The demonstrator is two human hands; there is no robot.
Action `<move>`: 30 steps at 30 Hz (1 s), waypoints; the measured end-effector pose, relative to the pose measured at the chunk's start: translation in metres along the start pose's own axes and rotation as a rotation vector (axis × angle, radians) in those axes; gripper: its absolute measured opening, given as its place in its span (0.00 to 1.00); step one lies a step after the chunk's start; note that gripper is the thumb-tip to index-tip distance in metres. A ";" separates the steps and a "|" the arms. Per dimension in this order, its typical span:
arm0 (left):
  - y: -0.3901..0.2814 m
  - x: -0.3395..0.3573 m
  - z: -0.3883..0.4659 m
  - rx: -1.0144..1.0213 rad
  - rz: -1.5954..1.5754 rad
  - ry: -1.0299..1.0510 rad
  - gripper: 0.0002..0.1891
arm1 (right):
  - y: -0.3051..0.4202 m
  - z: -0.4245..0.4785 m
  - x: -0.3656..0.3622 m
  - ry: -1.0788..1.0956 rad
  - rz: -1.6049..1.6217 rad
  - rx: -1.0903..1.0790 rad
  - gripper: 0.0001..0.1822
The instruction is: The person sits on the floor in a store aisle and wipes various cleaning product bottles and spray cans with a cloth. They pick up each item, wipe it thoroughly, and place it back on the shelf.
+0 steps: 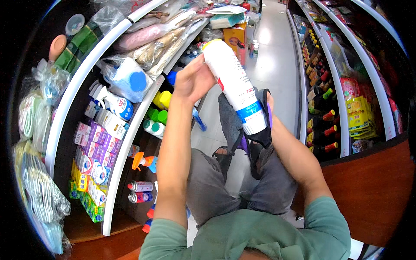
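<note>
A white cylindrical bottle [229, 73] with red and dark print and a blue band is tilted in front of me. Its far end has a yellow edge, and its near end is white and ribbed. My left hand [196, 79] grips it near the yellow end from the left side. A dark grey and black cloth [230, 122] with some purple wraps around the ribbed end and hangs below it. At that end, my right hand [270, 103] holds the cloth against the bottle; most of its fingers are hidden behind the cloth.
Shelves on my left carry boxed soaps [100, 139], spray bottles [122, 105] and bagged goods [146, 37]. Aerosol cans [140, 191] stand lower down. Sauce bottles [330, 130] and yellow packets [359, 113] line the right shelves. A yellow carton [234, 37] stands beside the tiled aisle [269, 48].
</note>
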State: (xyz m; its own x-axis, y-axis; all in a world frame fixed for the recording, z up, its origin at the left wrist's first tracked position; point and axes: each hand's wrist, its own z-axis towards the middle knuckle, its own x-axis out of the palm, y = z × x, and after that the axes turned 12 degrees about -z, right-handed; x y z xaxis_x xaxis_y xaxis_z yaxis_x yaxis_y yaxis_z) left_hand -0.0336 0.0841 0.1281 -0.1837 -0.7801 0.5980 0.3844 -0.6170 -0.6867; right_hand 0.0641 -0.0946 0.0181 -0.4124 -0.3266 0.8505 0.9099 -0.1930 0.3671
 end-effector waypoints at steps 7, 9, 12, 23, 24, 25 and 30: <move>0.004 0.005 0.025 0.303 0.172 -0.334 0.26 | 0.022 0.002 0.026 -0.173 -0.190 -0.029 0.37; -0.001 0.012 0.031 0.395 0.361 -0.434 0.25 | 0.021 0.009 0.027 -0.327 -0.301 -0.100 0.34; 0.004 0.023 0.033 0.384 0.443 -0.463 0.24 | 0.009 0.011 0.035 -0.603 -0.359 -0.234 0.29; -0.031 0.038 -0.031 0.282 0.310 -0.231 0.23 | 0.020 0.017 -0.007 -0.777 -0.234 -0.472 0.31; -0.042 0.031 -0.041 0.321 0.400 -0.215 0.23 | 0.031 0.014 -0.020 -0.859 -0.350 -0.546 0.28; -0.053 0.026 -0.051 0.350 0.491 -0.196 0.23 | 0.041 0.014 -0.034 -0.950 -0.465 -0.609 0.26; -0.073 0.044 -0.103 0.244 1.057 -0.321 0.27 | 0.088 -0.021 -0.043 -0.441 -0.573 -0.528 0.28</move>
State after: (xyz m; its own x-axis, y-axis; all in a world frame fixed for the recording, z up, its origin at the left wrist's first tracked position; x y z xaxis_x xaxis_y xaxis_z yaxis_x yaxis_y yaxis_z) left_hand -0.1629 0.0841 0.1616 0.5653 -0.8143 -0.1320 0.3817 0.4001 -0.8332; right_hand 0.1606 -0.1172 0.0062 -0.6435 0.3150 0.6977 0.3859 -0.6536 0.6511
